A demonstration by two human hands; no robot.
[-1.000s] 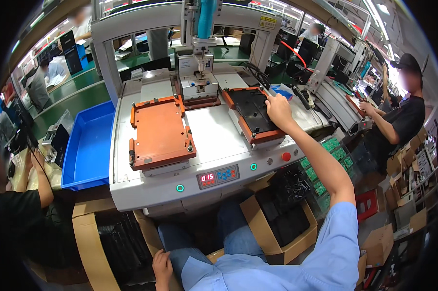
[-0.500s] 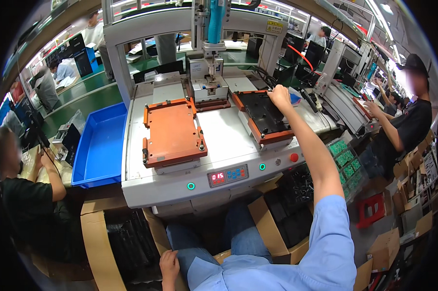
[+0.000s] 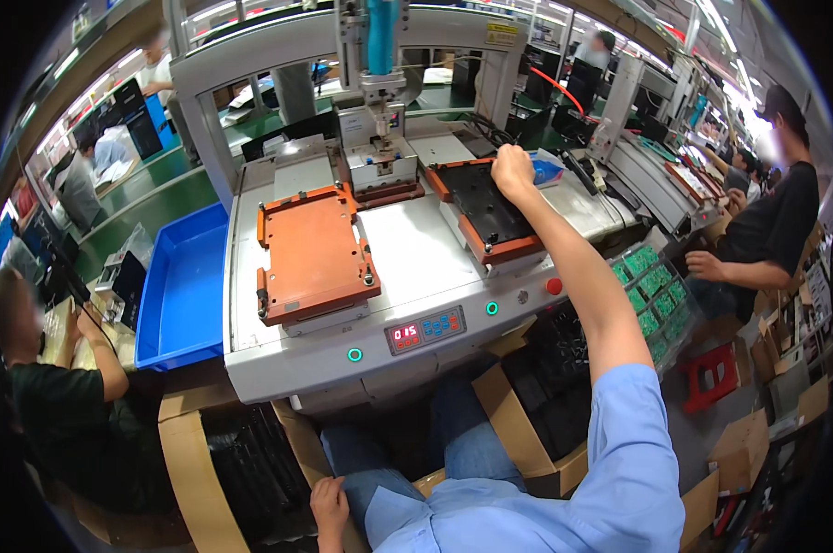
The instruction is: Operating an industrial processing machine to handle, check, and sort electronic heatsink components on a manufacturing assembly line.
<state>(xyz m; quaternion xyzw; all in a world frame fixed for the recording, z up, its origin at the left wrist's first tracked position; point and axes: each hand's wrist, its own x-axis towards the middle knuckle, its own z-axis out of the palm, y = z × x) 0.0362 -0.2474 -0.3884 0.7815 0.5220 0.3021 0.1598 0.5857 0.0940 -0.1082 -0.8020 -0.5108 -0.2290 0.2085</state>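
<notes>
Grey machine counter (image 3: pixel 407 258) mid-frame, factory hall around. Right hand (image 3: pixel 513 170) fisted on black fixture (image 3: pixel 485 207), reaching farther than before; left hand (image 3: pixel 329 505) resting half-curled, lower frame.

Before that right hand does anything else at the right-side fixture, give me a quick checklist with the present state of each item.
1. Right hand on the far edge of the right fixture tray: ok, it rests there, closed into a fist.
2. What the fist grips: cannot tell.
3. Black part seated in the right fixture tray: cannot tell.
4. Left fixture tray free of hands: ok, its orange plate lies flat.
5. Machine head away from the right hand: ok, it hangs between the two trays.
6. Left hand away from the machine: ok, it is low by the knee.
</notes>
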